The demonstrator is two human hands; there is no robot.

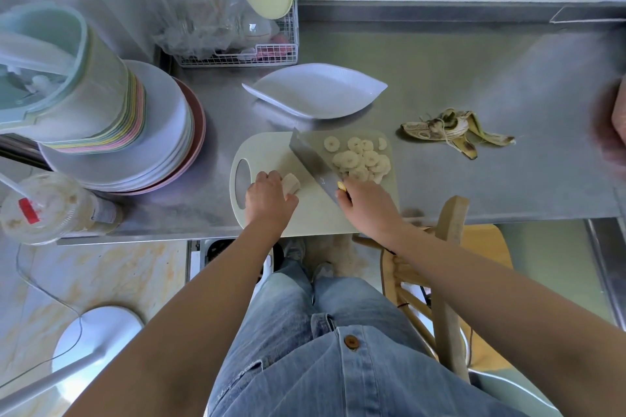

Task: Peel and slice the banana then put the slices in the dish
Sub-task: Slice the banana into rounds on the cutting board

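Observation:
A pale cutting board (271,149) lies at the front edge of the steel counter. My left hand (267,195) holds the short remaining piece of peeled banana (292,182) down on the board. My right hand (364,201) grips the handle of a cleaver (310,161), whose blade stands tilted between the banana piece and a pile of several banana slices (362,159) on the board's right side. A white leaf-shaped dish (315,91) sits just behind the board with nothing in it. The banana peel (454,130) lies on the counter to the right.
A stack of plates (162,145) with a pile of coloured cups on top stands at the left, with a plastic drink cup (50,206) in front. A wire rack (244,51) with a green plate is at the back. A wooden chair (447,274) stands below the counter's right.

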